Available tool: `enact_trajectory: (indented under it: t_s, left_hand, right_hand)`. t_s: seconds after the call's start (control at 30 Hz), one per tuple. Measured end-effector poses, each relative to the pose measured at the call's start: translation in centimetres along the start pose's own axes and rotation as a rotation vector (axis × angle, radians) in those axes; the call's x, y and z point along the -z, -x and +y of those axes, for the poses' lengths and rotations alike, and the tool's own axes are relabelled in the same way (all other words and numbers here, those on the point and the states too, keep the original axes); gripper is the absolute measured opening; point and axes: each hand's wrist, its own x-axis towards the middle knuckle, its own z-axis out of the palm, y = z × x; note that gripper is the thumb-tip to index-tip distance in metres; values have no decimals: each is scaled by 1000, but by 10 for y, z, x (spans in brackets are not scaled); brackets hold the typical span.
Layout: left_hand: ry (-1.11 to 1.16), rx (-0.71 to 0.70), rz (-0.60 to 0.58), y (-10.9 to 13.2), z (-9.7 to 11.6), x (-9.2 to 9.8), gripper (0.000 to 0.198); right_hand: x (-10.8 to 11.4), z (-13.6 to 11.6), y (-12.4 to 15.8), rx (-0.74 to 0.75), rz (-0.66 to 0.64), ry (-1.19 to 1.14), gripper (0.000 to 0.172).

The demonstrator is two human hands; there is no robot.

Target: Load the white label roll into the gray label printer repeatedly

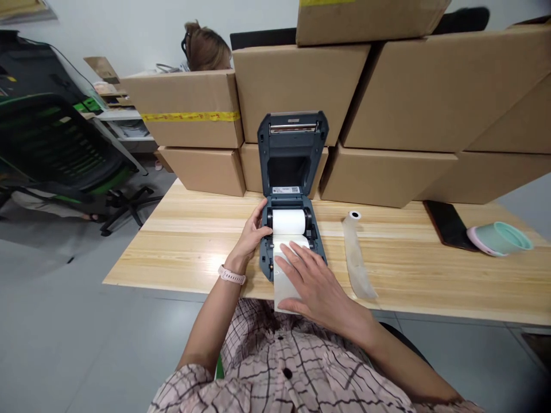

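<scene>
A dark grey label printer [266, 252] stands on the wooden table with its lid [293, 150] raised. A white label roll [288, 222] sits in its holder, and a label strip [284, 289] runs forward from it past the table's front edge. My left hand [252, 232] grips the printer's left side, fingers along the outside and thumb over the rim beside the roll. Flat on the strip lies my right hand [307, 278], its fingers stretched out and covering part of the printer's front.
Right of the printer lies a small white-cored roll [354, 215] with a pale strip trailing forward. A black phone [447, 225] touches a mint-and-pink cup [501, 238] farther right. Cardboard boxes [387, 97] are stacked along the back. Behind them is another person's head [206, 49]. An office chair [60, 143] stands left.
</scene>
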Motion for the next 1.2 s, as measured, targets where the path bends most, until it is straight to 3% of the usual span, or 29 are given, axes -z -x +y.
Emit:
enact_trajectory:
  t_s: [0.4, 0.8, 1.2]
  left_hand:
    - [43, 0, 0, 2, -1, -1, 84]
    - [76, 1, -27, 0, -6, 7, 80]
    - [104, 23, -13, 1, -2, 4, 78]
  right_hand:
    - [10, -8, -16, -85, -79, -29, 85]
    - [2, -7, -2, 8, -11, 10, 105]
    - [-3, -5, 0, -2, -14, -21, 103]
